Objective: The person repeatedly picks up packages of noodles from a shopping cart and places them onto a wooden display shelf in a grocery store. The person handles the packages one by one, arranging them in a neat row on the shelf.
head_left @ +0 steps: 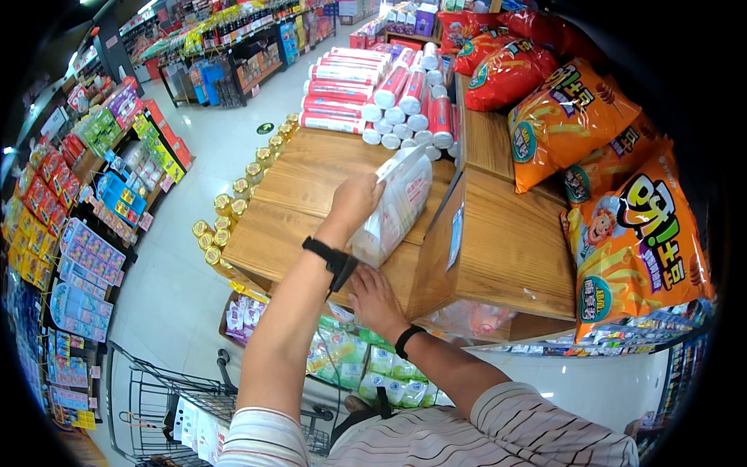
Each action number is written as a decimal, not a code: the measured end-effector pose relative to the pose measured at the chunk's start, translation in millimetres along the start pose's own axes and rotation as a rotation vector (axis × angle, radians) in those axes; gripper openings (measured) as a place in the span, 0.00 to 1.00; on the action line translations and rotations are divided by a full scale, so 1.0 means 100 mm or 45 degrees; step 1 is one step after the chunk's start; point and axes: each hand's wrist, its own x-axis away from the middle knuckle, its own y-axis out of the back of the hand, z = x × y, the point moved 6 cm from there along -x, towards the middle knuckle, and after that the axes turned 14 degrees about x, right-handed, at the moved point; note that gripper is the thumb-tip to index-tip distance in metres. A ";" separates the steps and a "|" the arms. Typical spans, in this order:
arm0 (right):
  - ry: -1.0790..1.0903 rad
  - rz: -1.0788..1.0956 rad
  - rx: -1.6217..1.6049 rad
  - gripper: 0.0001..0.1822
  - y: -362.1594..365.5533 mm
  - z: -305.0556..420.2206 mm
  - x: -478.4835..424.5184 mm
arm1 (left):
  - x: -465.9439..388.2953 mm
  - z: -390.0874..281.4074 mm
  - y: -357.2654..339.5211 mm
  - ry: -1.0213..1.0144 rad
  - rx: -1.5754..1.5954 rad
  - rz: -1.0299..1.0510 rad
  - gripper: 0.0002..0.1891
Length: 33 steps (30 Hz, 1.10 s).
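My left hand (357,199) grips the upper edge of a translucent plastic pack (397,204) with red print and whitish contents. The pack lies at a slant on a wooden display table (292,192), beside the raised wooden riser. Closer to me, my right hand (376,300) is at the table's near edge, fingers spread, just below the pack's lower end. Whether its fingertips touch the pack I cannot tell. Black bands circle both wrists. Behind the pack, red-and-white wrapped cylindrical packs (332,105) are piled at the far end of the table.
Orange snack bags (642,251) and red snack bags (508,70) crowd the wooden riser (513,245) on the right. Gold-lidded jars (222,204) line the table's left side. Green-and-white packs (344,356) sit below. A shopping cart (169,385) stands at lower left, near stocked shelves (93,257).
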 end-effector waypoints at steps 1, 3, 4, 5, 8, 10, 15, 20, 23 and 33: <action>-0.002 0.001 -0.004 0.24 0.01 0.00 0.00 | 0.05 -0.01 0.04 -0.014 0.022 -0.027 0.14; 0.006 -0.019 -0.014 0.23 0.04 0.01 -0.01 | 0.13 0.02 0.18 0.013 0.075 -0.079 0.14; 0.009 -0.019 -0.028 0.23 0.05 0.01 -0.01 | 0.16 0.06 0.24 0.072 0.071 -0.089 0.14; 0.005 -0.013 -0.040 0.23 0.06 0.01 -0.01 | 0.19 0.08 0.29 0.121 0.071 -0.105 0.14; 0.013 -0.029 -0.034 0.22 0.08 0.02 -0.01 | 0.27 0.01 0.52 0.056 0.112 -0.249 0.16; 0.013 -0.022 -0.077 0.22 0.09 0.01 0.00 | 0.32 -0.03 0.68 0.091 0.152 -0.326 0.17; -0.007 0.114 -0.064 0.22 0.04 0.02 0.02 | 0.67 -0.22 1.21 0.207 0.168 -0.420 0.18; 0.001 -0.008 0.028 0.22 0.06 0.04 0.04 | 1.43 -0.48 1.83 0.405 0.246 -0.616 0.17; 0.046 -0.008 0.035 0.22 -0.06 0.03 0.08 | 2.00 -0.77 2.14 0.337 0.209 -0.671 0.18; 0.158 -0.030 0.265 0.19 -0.42 -0.01 0.05 | 4.28 -1.27 2.81 0.731 0.128 -1.019 0.16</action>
